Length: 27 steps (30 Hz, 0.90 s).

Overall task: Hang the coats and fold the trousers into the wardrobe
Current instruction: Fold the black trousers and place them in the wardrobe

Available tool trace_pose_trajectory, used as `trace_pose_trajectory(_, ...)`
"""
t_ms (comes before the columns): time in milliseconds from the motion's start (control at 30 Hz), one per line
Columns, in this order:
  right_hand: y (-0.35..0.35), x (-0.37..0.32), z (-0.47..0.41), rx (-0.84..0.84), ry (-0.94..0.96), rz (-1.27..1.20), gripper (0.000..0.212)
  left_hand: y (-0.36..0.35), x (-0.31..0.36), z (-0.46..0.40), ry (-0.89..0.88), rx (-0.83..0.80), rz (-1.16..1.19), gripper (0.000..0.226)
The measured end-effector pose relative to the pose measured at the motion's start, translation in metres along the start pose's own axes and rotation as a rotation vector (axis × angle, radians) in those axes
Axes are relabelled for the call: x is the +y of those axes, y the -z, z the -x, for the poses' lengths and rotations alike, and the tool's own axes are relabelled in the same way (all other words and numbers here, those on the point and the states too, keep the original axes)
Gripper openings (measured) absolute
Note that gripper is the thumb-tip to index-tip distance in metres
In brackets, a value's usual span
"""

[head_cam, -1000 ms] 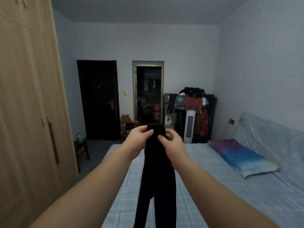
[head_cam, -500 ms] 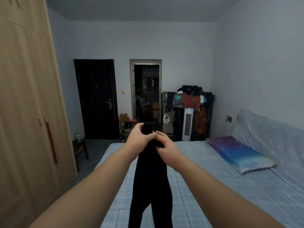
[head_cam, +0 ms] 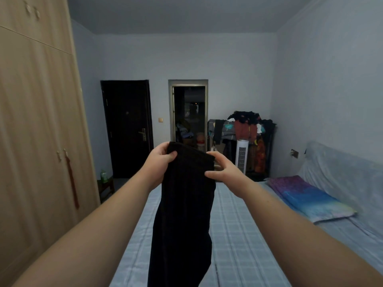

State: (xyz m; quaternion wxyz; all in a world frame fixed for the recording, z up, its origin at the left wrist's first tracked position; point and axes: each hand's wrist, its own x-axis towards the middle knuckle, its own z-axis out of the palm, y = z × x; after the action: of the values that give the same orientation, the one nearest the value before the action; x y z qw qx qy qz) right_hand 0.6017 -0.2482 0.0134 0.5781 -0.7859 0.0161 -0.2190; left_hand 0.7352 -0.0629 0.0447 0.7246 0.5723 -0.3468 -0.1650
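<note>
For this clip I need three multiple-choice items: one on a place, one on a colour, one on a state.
1. Where do the trousers hang?
A. over the bed
B. inside the wardrobe
C. on the clothes rack

2. What colour are the trousers?
A. blue
B. black
C. red

3. How are the wardrobe doors?
A. shut
B. one open
C. both open

Key: 1 A, the left hand and the right hand hold the waistband up over the bed; 2 B, the cloth is black throughout; 3 A, the door panels sit flush.
</note>
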Motion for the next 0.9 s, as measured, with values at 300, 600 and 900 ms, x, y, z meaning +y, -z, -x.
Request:
trace_pose_trajectory(300, 0.006, -0.001, -0.003, -0.137, -0.034, -0.243, 0.042, 0.003, 0.031, 0.006, -0.037, -0.141, 0.017, 0.027)
trace_pose_trajectory(600, 0.0, -0.012, -0.005, -0.197, -0.038, -0.493, 0.054, 0.001, 0.054, 0.012, -0.058, -0.117, 0.064, 0.027)
trace_pose_trajectory(900, -0.014, -0.014, 0.001, -0.237, -0.097, -0.636, 0.064, 0.003, 0.06, 0.008, -0.11, -0.098, 0.099, 0.025)
